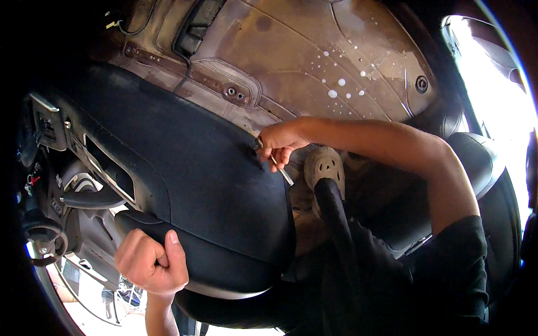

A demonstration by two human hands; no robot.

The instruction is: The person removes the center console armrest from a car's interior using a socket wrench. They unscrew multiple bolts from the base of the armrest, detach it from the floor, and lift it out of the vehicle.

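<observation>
My right hand (282,143) is over the far right edge of a large black car seat (202,162), its fingers curled round a slim tool with a silver metal handle (284,175). The tool's dark head is by my thumb at the seat surface; I cannot tell its exact kind. At the seat's near left edge my left hand (150,262) is closed in a fist with the thumb pointing up. No object shows in it.
Beyond the seat is a stained brown car floor (280,50) with white spots and bolt holes. A lever (92,199) and steering wheel (47,241) are at the left. My beige clog (325,167) stands right of the seat. A bright door opening (493,84) is at far right.
</observation>
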